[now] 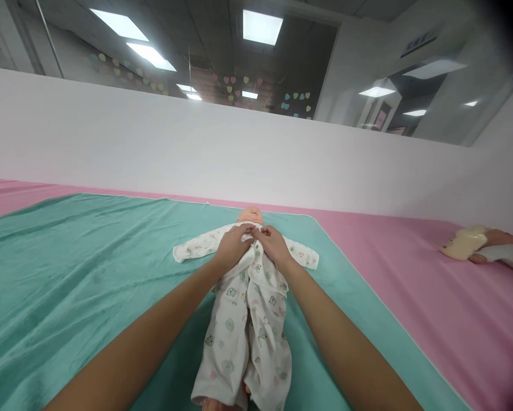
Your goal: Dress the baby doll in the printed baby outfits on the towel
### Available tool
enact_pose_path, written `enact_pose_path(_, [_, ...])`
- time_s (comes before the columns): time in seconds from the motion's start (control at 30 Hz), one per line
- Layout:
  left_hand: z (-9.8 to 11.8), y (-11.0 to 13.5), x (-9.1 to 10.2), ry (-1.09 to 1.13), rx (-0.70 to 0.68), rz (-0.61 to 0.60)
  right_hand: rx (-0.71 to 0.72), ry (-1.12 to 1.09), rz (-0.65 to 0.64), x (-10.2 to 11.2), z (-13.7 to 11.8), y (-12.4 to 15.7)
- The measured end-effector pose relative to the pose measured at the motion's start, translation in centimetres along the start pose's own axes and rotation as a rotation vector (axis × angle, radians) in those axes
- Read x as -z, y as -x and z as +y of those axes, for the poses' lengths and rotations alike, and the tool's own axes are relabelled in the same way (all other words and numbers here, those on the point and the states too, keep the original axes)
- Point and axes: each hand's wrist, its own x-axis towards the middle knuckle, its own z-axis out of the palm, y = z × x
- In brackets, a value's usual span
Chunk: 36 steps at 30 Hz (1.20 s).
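Observation:
A baby doll (251, 214) lies on its back on a teal blanket (123, 257), its head toward the wall. It wears a white printed top (200, 244) with the sleeves spread out sideways, and white printed trousers (228, 325). My left hand (236, 245) and my right hand (273, 245) meet at the top's front, just below the doll's chin. The fingers of both are bent and pinch the cloth near the neckline. Whatever fastening lies between the fingertips is too small to make out. A bit of the doll's foot (213, 404) shows at the bottom.
Under the blanket is a pink padded surface (368, 251), bounded by a white wall (196, 148) with glass above. At the far right lies a cream-coloured object (464, 242) beside something brown and white that I cannot identify.

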Motion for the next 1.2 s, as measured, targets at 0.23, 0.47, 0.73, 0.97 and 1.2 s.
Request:
enact_pose_path(0.23, [-0.2, 0.1, -0.2, 0.037, -0.003, 0.017, 0.02, 0.09, -0.014, 0.2, 0.1, -0.2])
enact_pose_path(0.47, [-0.4, 0.0, -0.3, -0.005, 0.011, 0.096, -0.091, -0.256, -0.043, 0.7, 0.7, 0.0])
enact_pose_path(0.73, [-0.8, -0.2, -0.5, -0.014, 0.005, 0.114, -0.009, -0.252, -0.077, 0.5, 0.6, 0.2])
enact_pose_path(0.97, [-0.6, -0.1, -0.3, -0.021, -0.005, 0.096, 0.095, -0.076, -0.073, 0.5, 0.1, 0.5])
enact_pose_path(1.2, [-0.7, 0.0, -0.5, -0.082, -0.016, 0.091, 0.145, 0.09, -0.017, 0.3, -0.6, 0.8])
